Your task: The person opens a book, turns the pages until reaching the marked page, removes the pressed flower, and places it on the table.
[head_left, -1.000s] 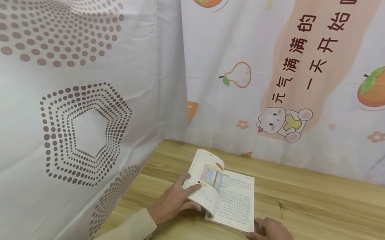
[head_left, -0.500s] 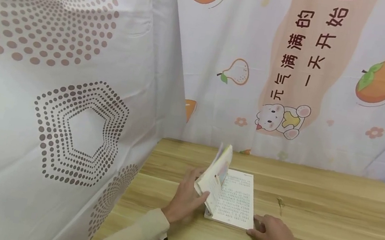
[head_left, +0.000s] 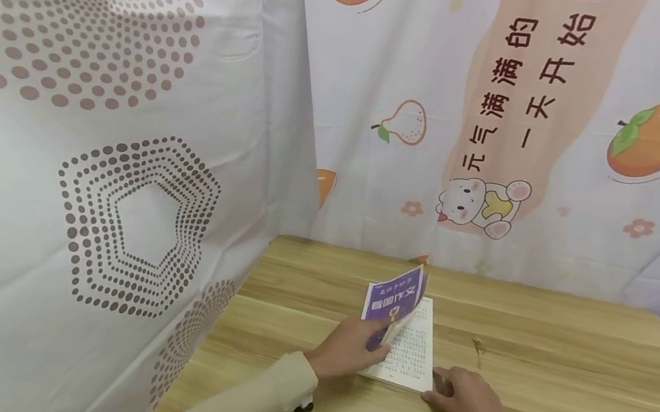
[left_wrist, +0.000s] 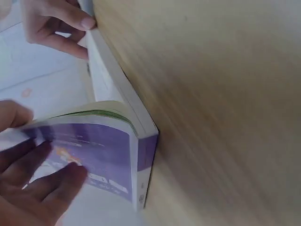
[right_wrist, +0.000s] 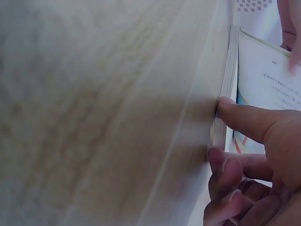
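Observation:
A paperback book (head_left: 413,348) lies partly open on the wooden table, its printed right-hand page facing up. My left hand (head_left: 350,349) grips the purple front cover (head_left: 385,298) with a stack of pages, lifted and leaning over to the right. In the left wrist view the thumb is on the page side, and the fingers (left_wrist: 70,176) spread across the cover. The spine (left_wrist: 146,153) rests near the table. My right hand (head_left: 472,403) pinches the book's lower right corner, fingers curled, with thumb and index fingertip (right_wrist: 225,106) against its edges.
Right of the book, a small dark mark or scrap (head_left: 478,350) shows on the wooden table (head_left: 584,382). A dotted white cloth (head_left: 113,218) hangs at the left, and a fruit-printed cloth (head_left: 370,190) hangs behind the table.
My left hand has swung the cover and pages up from the left and over to the right, so the purple cover now shows. The right hand stays at the corner.

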A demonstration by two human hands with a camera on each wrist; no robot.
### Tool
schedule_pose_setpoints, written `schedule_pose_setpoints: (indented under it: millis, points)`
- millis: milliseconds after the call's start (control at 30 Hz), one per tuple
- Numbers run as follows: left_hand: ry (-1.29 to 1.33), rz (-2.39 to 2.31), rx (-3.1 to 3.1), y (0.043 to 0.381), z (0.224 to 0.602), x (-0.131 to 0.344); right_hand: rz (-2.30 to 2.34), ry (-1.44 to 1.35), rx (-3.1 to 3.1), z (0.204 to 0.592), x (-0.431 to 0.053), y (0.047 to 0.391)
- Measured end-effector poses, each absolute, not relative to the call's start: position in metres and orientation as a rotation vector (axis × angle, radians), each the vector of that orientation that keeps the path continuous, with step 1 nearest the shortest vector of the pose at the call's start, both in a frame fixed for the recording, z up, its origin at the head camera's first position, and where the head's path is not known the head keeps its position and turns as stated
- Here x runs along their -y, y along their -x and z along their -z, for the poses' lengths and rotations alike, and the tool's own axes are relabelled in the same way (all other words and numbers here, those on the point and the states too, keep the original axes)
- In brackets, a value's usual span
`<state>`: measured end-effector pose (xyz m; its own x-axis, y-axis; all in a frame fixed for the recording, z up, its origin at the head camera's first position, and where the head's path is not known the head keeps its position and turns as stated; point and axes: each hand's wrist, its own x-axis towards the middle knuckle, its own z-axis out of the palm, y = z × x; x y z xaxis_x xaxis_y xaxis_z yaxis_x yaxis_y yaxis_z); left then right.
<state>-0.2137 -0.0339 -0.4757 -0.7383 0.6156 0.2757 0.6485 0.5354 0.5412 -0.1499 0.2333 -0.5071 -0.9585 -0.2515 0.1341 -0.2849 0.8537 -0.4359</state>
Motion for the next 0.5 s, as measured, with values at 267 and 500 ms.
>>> schedule_pose_setpoints:
  millis: [267, 500]
  points:
    - [1.399, 0.125, 2.716, 0.216, 0.489, 0.021, -0.747, -0.428, 2.949, 0.509, -0.236, 0.152]
    - [1.414, -0.107, 2.616, 0.211, 0.487, 0.017, -0.743, -0.421, 2.946, 0.507, -0.235, 0.153]
